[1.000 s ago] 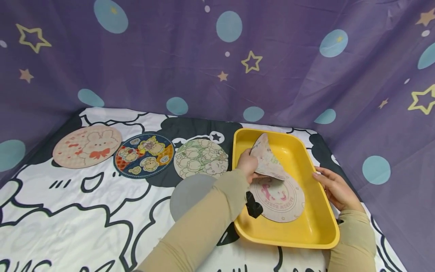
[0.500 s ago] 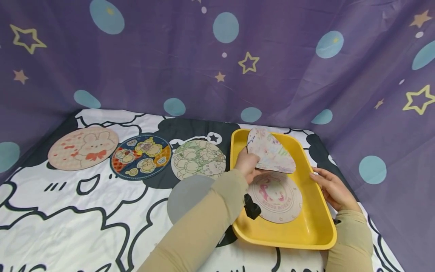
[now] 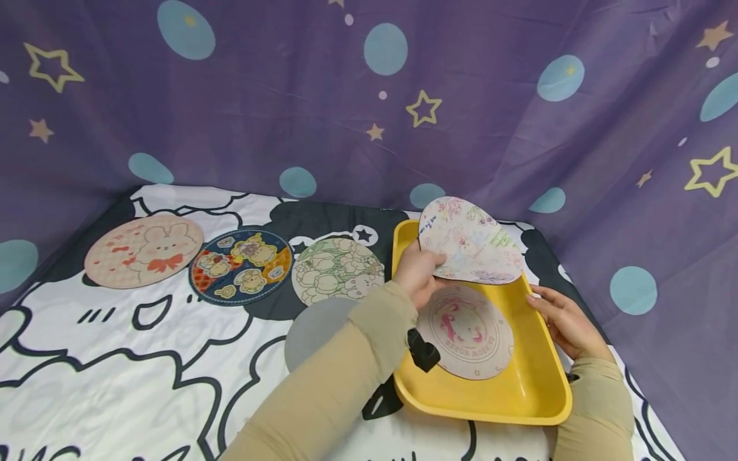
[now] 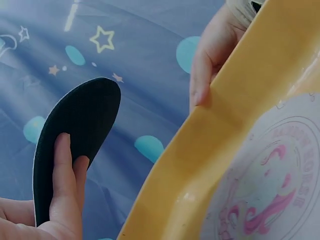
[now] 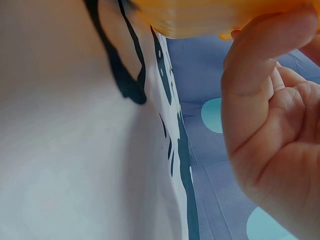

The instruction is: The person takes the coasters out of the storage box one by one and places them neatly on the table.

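Note:
My left hand [image 3: 416, 272] pinches the left edge of a round mat [image 3: 469, 246] with pastel floral doodles, holding it tilted above the far part of a yellow tray [image 3: 533, 384]. In the left wrist view the mat's black underside [image 4: 82, 125] faces the camera, with fingers [image 4: 64, 175] against it. A second round mat [image 3: 466, 339], pale with a pink horse emblem, lies inside the tray. My right hand [image 3: 567, 323] grips the tray's right rim. The right wrist view shows that hand [image 5: 270, 110] with its thumb and fingers bent at the tray's edge.
Left of the tray lie a pink rabbit mat [image 3: 144, 251], a navy patterned mat [image 3: 241, 266], a green floral mat [image 3: 337, 269] and a plain grey disc [image 3: 317, 330], partly under my left forearm. A purple curtain [image 3: 323, 96] stands behind the cloth-covered table [image 3: 115, 384].
The doodle mat has risen from the tray and turned so its printed face shows more fully. My left hand has moved slightly up. The right hand stays at the rim.

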`<move>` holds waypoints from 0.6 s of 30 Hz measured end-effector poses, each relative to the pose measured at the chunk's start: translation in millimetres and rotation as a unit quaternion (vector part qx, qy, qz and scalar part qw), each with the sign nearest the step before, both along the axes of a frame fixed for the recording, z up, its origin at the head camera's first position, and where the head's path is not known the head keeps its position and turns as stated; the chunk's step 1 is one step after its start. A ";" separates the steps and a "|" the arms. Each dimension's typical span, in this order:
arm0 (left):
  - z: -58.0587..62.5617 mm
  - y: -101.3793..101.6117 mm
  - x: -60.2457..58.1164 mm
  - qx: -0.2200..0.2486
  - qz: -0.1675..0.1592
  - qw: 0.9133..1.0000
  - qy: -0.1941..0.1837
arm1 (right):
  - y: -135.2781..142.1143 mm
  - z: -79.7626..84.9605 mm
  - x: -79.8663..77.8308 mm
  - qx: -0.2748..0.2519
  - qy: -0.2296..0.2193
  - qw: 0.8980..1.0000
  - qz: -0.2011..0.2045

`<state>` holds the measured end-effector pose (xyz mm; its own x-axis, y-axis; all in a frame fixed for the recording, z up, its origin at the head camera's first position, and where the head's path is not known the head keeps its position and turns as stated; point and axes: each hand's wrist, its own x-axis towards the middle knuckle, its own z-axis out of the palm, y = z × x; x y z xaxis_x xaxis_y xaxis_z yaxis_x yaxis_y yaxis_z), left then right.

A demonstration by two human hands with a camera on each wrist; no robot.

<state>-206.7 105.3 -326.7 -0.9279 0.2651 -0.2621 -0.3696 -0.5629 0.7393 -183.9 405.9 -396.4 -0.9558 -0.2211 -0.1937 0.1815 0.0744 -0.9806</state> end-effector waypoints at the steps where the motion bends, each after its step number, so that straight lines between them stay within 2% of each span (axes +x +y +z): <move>1: 2.0 -1.3 0.7 -0.002 -0.002 1.000 0.000 | 0.1 0.1 0.1 0.000 0.001 1.000 0.000; 11: 18.8 -16.3 4.6 -0.014 -0.014 1.000 0.016 | 0.8 -0.4 0.2 -0.001 -0.004 1.000 0.001; 18: 25.4 -35.3 7.1 -0.050 -0.014 0.998 0.039 | 0.2 -0.3 0.7 -0.010 -0.005 1.000 0.000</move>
